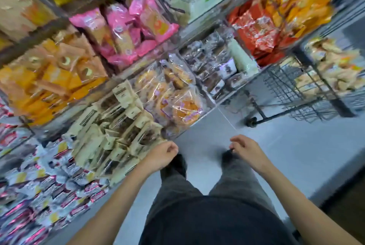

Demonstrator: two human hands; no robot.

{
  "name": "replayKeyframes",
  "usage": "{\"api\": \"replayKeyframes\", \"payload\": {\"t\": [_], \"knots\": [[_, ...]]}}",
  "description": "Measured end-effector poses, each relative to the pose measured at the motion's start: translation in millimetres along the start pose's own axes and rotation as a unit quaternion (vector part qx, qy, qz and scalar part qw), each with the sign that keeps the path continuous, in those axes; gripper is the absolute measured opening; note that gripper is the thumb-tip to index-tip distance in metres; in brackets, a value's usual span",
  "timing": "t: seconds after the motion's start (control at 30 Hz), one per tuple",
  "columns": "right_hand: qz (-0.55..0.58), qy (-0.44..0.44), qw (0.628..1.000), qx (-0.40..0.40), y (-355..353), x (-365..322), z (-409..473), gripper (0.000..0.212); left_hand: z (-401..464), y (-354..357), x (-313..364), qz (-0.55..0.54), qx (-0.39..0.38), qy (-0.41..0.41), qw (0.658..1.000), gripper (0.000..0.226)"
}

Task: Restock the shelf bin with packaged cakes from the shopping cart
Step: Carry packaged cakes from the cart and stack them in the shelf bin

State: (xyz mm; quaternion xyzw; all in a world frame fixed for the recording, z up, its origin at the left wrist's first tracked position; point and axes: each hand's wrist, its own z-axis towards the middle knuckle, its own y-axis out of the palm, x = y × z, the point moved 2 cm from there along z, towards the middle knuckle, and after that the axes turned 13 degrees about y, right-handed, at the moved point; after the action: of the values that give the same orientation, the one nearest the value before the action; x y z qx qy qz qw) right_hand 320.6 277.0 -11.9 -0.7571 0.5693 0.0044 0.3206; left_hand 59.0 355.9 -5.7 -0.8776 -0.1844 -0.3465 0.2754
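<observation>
- Head view, motion-blurred, tilted down along a shelf run on the left and a grey floor (pixel 286 155).
- Left hand (pixel 161 156) low at centre, fingers loosely curled, holding nothing; just beside the front edge of a bin of cream-and-brown packets (pixel 116 130), contact not discernible.
- Right hand (pixel 245 149) level with it, well apart, over the floor; fingers relaxed and half-curled, released, nothing in grasp.
- Dark trousers (pixel 197 195) and two dark shoes below and between the hands.
- Shopping cart (pixel 308 90), dark wire, at right edge beside the shelf end; one wheel visible on the floor.
- Packaged cakes (pixel 339 66), pale yellow-white packs, heaped at upper right above the cart's wire; whether inside the basket unclear owing to blur.
- Shelf bins nearer: clear-wrapped orange round cakes (pixel 177 96), dark brown packs (pixel 211 66), pink packs (pixel 128 31), orange packs (pixel 53 78), red packs (pixel 256 31).
- Target shelf bin not identifiable.
</observation>
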Motion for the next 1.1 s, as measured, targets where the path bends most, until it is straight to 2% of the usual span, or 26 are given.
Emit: {"api": "replayKeyframes", "payload": {"t": [0.13, 0.23, 0.3, 0.37, 0.43, 0.5, 0.57, 0.73, 0.83, 0.93, 1.1], "knots": [[0.070, 0.044, 0.997, -0.003, -58, 73, 0, 0.021, 33, 44, 43, -0.035, 0.056, -0.010, 0.998, 0.011], [0.091, 0.049, 0.995, 0.002, -119, 125, 6, 0.020, 57, 109, 89, -0.047, 0.075, -0.034, 0.996, 0.018], [0.096, 0.044, 0.994, 0.027, -164, 155, 12, 0.021, 77, 161, 127, -0.023, 0.042, -0.020, 0.999, 0.019], [0.124, 0.049, 0.989, 0.062, -208, 182, 13, 0.021, 95, 211, 172, 0.020, -0.017, 0.028, 0.999, 0.013], [0.164, 0.056, 0.980, 0.096, -244, 204, 12, 0.020, 109, 252, 218, 0.084, -0.081, 0.084, 0.990, 0.008], [0.197, 0.057, 0.972, 0.115, -270, 218, 17, 0.017, 125, 277, 262, 0.135, -0.124, 0.139, 0.973, 0.014], [0.223, 0.051, 0.966, 0.118, -287, 226, 24, 0.017, 141, 290, 297, 0.153, -0.151, 0.172, 0.961, 0.012], [0.261, 0.038, 0.958, 0.114, -317, 233, 35, 0.016, 187, 296, 348, 0.193, -0.150, 0.184, 0.952, 0.021], [0.278, 0.033, 0.953, 0.117, -334, 231, 44, 0.022, 221, 289, 372, 0.229, -0.167, 0.185, 0.941, 0.020], [0.282, 0.019, 0.952, 0.119, -353, 221, 60, 0.022, 266, 275, 394, 0.253, -0.156, 0.192, 0.935, 0.016], [0.301, 0.019, 0.946, 0.118, -385, 190, 98, 0.018, 366, 254, 423, 0.311, -0.153, 0.188, 0.919, 0.021]]}}
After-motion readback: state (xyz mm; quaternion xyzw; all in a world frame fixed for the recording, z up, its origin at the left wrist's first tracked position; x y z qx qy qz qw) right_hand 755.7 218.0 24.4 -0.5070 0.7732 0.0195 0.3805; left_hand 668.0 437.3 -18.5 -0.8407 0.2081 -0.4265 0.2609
